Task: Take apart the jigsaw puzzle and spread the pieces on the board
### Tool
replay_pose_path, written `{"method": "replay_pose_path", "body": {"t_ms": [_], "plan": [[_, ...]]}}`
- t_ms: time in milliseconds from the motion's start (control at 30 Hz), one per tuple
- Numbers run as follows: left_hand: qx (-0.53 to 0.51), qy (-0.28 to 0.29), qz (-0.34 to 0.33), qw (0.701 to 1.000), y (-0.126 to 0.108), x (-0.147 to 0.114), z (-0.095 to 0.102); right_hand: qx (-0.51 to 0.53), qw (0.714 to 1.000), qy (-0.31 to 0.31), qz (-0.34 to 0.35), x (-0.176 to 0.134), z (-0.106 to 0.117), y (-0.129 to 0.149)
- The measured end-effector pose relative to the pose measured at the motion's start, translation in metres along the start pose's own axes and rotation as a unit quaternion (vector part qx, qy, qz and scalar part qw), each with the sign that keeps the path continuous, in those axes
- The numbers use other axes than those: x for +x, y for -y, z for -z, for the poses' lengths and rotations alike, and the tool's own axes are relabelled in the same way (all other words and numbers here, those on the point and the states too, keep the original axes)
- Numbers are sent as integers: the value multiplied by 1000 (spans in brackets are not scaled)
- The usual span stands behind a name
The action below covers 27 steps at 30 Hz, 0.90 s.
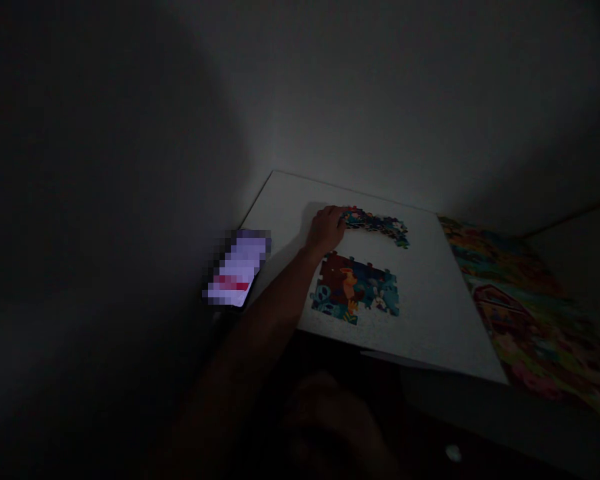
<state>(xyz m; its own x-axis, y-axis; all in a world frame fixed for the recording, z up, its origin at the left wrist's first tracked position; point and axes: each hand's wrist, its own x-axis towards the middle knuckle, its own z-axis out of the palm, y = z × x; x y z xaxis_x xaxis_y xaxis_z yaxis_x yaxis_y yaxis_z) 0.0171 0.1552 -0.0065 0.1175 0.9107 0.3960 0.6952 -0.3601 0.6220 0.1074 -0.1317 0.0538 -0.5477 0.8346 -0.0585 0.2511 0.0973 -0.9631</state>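
Observation:
My left hand (327,230) reaches over the white board and touches the left end of a heap of loose puzzle pieces (377,223). Its fingers are slightly bent and apart, and no piece shows lifted in them. Nearer to me lies a joined part of a jigsaw puzzle (355,288), with an orange animal, a white rabbit and blue figures on a dark ground; its lower edge is uneven. Below the board's front edge, in deep shadow, is my right hand (330,410). It looks curled, but its fingers are too dark to make out.
The white board (437,293) forms the work surface against a pale wall (360,120). A lit phone (240,270) with a blurred screen stands at its left edge. To the right lies a colourful farm picture (525,313). A small white object (453,453) shows at lower right.

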Motion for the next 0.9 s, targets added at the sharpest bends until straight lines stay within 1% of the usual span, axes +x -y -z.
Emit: {"method": "replay_pose_path", "body": {"t_ms": [33,67,100,133,167,200,233,267,333,367,433,467,600,667,800,900], "plan": [[-2,-5,1,1000,-1,-1,3,-47,995,-86,3,6,22,-9],[-1,-3,-3,1000,-3,-2,6,-93,980,-178,-2,13,46,-19],[3,3,-12,1000,-5,-4,9,-143,954,-262,-9,19,72,-31],[8,6,-20,1000,-8,-5,11,-195,925,-326,-16,25,97,-44],[11,18,-31,999,-11,-7,14,-246,900,-360,-24,29,121,-57],[15,41,-44,998,-14,-10,16,-275,896,-348,-32,33,142,-70],[20,72,-59,995,-17,-14,17,-299,897,-323,-42,36,160,-81],[28,107,-79,991,-20,-19,17,-325,897,-296,-52,39,173,-92],[53,163,-127,977,-27,-31,16,-375,886,-266,-58,44,187,-108],[70,174,-151,971,-31,-38,15,-393,879,-262,-60,46,190,-113],[107,170,-177,964,-37,-51,13,-411,871,-261,-63,51,192,-117],[125,161,-180,962,-40,-57,12,-411,872,-256,-67,53,193,-117],[170,138,-167,961,-48,-67,10,-370,899,-212,-104,60,201,-106],[174,137,-168,961,-48,-66,10,-345,909,-201,-117,62,206,-101],[163,136,-163,964,-46,-64,8,-299,929,-181,-119,65,211,-98],[128,129,-145,973,-45,-63,6,-252,941,-193,-116,64,210,-98]]}}
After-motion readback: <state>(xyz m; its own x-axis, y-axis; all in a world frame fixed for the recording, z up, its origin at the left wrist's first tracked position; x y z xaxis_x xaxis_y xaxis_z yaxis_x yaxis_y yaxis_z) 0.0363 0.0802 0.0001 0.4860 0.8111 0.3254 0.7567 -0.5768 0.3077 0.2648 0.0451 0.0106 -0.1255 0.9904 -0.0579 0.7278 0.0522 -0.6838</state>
